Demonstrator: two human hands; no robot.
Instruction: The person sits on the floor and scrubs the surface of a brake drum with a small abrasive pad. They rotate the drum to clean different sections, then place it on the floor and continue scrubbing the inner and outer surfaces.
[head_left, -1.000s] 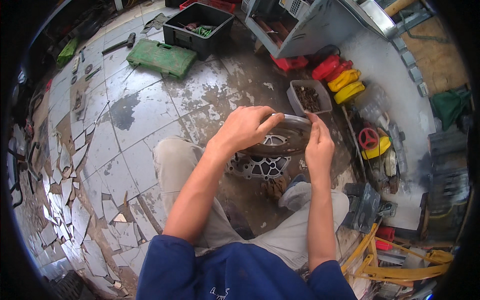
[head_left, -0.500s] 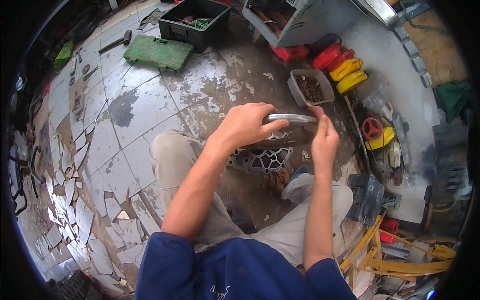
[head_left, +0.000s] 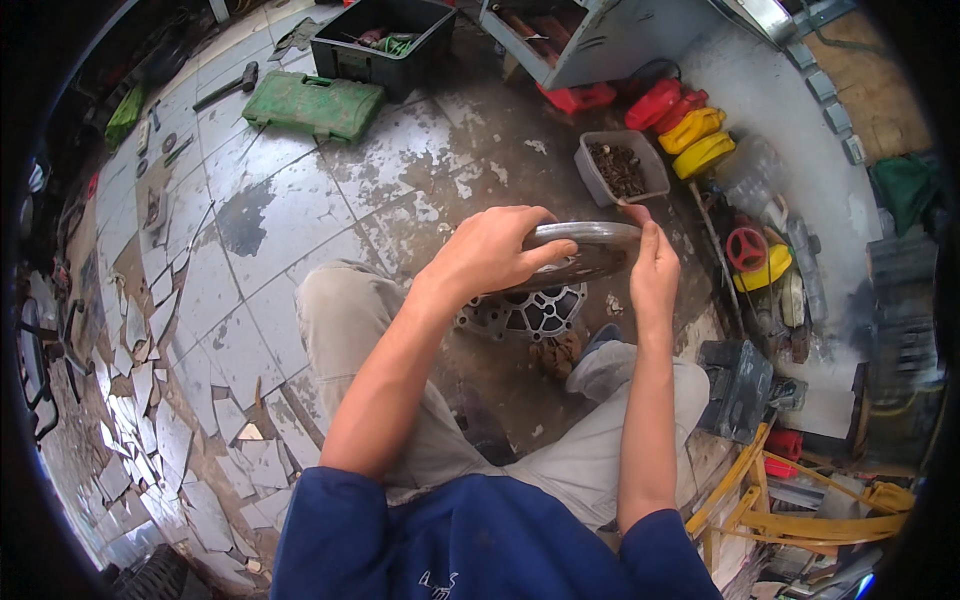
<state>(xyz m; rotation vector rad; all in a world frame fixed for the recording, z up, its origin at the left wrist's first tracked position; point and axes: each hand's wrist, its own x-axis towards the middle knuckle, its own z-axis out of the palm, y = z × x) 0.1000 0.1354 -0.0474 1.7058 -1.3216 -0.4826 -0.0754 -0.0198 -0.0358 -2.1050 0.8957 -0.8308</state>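
Between my two hands is a round metal disc (head_left: 598, 233), tilted so that its bright rim faces up. My left hand (head_left: 490, 250) grips its left edge, thumb along the near side and fingers over the far side. My right hand (head_left: 655, 268) holds the right edge, fingers pressed against the rim. Just below the disc, between my legs, a ribbed metal casting (head_left: 543, 314) with web-like openings rests on the floor, partly hidden by the disc. A crumpled brown rag or glove (head_left: 555, 355) lies at its near side.
A grey tub of small metal parts (head_left: 618, 168) stands beyond my right hand. Farther off are a green case (head_left: 315, 105), a black crate (head_left: 385, 45) and a hammer (head_left: 228, 86). Red and yellow containers (head_left: 690, 130) line the right. Broken tiles (head_left: 150, 430) cover the left floor.
The disc has tilted slightly, its right side shifting a little up and right with my right hand. More of the casting's ribs show below. My left hand stays nearly still.
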